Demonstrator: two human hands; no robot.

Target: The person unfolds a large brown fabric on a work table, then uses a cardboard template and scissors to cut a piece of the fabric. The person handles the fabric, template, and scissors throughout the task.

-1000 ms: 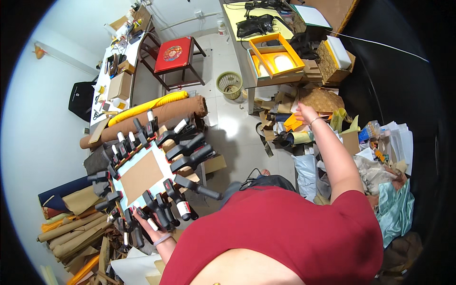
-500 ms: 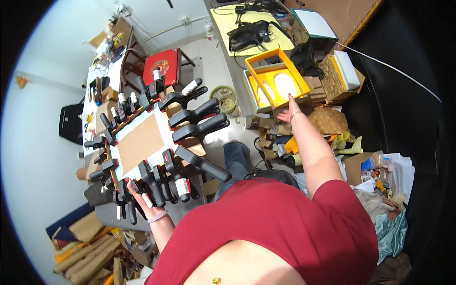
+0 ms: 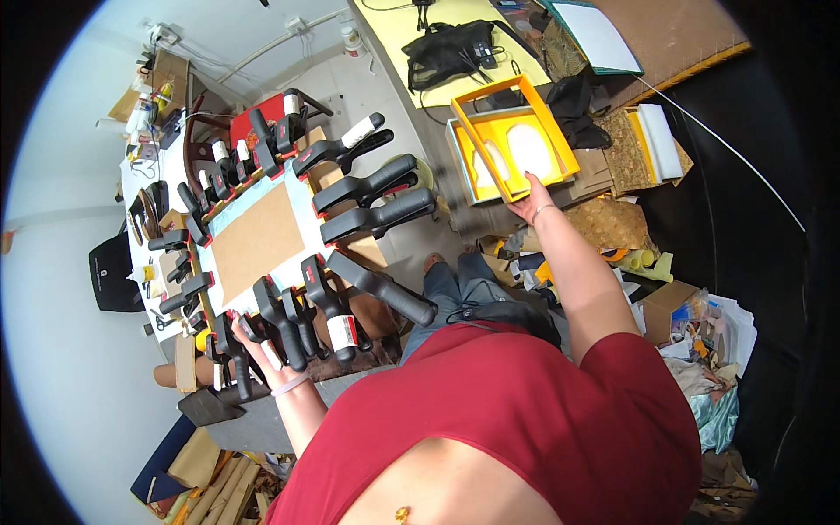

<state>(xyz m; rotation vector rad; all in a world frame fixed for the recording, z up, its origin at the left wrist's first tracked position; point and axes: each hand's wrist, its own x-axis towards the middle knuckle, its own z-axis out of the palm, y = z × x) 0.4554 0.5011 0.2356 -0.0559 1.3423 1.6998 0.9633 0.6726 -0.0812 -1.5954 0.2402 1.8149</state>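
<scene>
A flat tan board on a pale blue-white sheet [image 3: 258, 241] is ringed by several black spring clamps [image 3: 363, 188], some with white-wrapped handles. My left hand [image 3: 260, 347] grips its near left edge among the clamps, fingers partly hidden. On the right, my right hand [image 3: 530, 205] is closed on the near edge of an open yellow box [image 3: 569, 164], its thumb on the rim and its other fingers mostly hidden. The yellow box has glaring white patches inside and sits tilted in or over a pale blue tray-like box [image 3: 455, 157].
A grey bench at the back carries a yellow sheet [image 3: 437, 66] and a black bag [image 3: 451, 57]. A cork-like block [image 3: 626, 153] stands right of the box. Scraps and a cardboard carton [image 3: 669, 306] lie below. A red chair [image 3: 254, 122] and a cluttered white table [image 3: 140, 188] are at left.
My right hand has closed on the near edge of the yellow box; before, it was spread beside it. The view has shifted, and my left hand stays at the clamped board.
</scene>
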